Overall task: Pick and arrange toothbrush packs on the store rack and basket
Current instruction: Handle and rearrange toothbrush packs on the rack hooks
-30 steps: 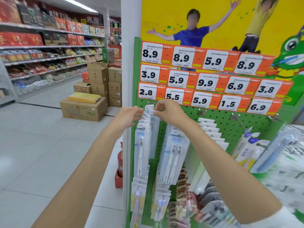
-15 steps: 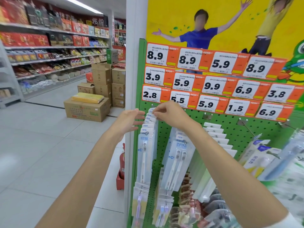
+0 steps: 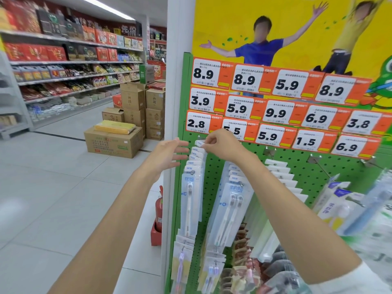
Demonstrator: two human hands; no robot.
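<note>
- Toothbrush pack [image 3: 199, 143] hangs rearmost on the green rack [image 3: 213, 177], its white header tab pinched between the thumb and curled fingertips of the right hand [image 3: 220, 145], directly under the 2.8 price tag [image 3: 202, 124].
- The left hand [image 3: 167, 154] is spread flat, fingers straight, gripping nothing, and hovers just left of that pinch, beside the row of packs [image 3: 192, 187] hanging below it.
- Done well, the step likely calls for sliding the tab squarely along its peg, with the free hand steadying the front packs.
</note>
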